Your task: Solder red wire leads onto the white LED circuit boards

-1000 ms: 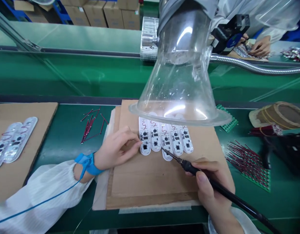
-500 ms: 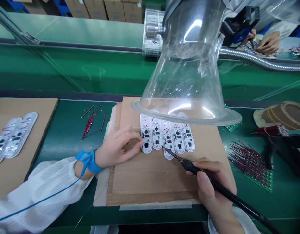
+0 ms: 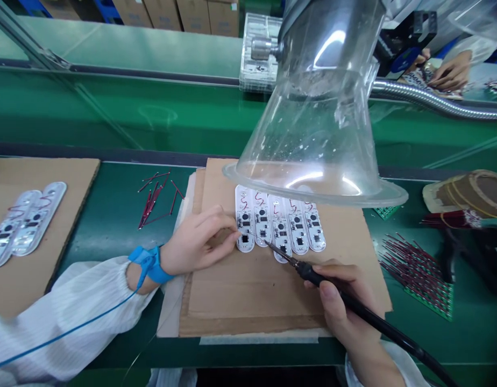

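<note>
The person wears a white, finely striped smock whose left sleeve (image 3: pixel 66 306) gathers at a puffy elastic cuff. A blue wrist strap (image 3: pixel 149 264) circles the bare left wrist, trailing a thin blue cord (image 3: pixel 66 329). The right sleeve (image 3: pixel 405 371) is equally white.

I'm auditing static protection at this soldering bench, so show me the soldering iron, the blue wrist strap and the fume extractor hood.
Soldering iron (image 3: pixel 310 274): head view, on the black grip near the tip.
Blue wrist strap (image 3: pixel 150 264): head view, on the band's middle.
Fume extractor hood (image 3: pixel 309 145): head view, on the clear conical wall.
</note>
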A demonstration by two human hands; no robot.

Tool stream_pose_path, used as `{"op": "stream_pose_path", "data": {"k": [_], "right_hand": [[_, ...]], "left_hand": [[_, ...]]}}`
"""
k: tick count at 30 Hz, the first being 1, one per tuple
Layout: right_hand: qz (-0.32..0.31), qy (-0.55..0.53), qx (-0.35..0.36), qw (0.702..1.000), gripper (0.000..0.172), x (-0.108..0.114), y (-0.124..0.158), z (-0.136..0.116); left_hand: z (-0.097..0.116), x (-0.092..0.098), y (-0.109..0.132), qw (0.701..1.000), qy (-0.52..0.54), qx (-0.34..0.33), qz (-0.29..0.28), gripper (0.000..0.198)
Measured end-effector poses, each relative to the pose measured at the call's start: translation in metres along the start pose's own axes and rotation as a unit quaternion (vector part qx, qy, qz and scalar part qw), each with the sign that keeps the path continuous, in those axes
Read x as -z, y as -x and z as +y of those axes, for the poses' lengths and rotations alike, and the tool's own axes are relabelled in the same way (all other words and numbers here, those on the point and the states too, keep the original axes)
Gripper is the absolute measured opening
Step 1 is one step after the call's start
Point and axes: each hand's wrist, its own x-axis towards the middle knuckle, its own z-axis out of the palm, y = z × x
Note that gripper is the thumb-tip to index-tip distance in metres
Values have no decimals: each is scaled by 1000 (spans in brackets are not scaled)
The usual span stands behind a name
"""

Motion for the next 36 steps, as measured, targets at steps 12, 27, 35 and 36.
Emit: {"op": "stream_pose_path", "data": {"k": [12, 27, 35, 36], "right_hand": [[-20, 16, -10, 1000, 15, 3, 5, 6], [18, -53, -16, 998, 18, 0, 4, -6], [14, -70, -58, 996, 12, -22, 10, -13], [14, -66, -58, 996, 11, -22, 9, -12]], "left_hand": [[0, 3, 0, 1000, 4, 5, -5, 6], [-1, 8, 0, 1000, 30, 8, 2, 7], [-9, 14, 1, 999, 38, -19, 1, 12], [-10, 13, 1, 999, 39, -20, -2, 12]]}}
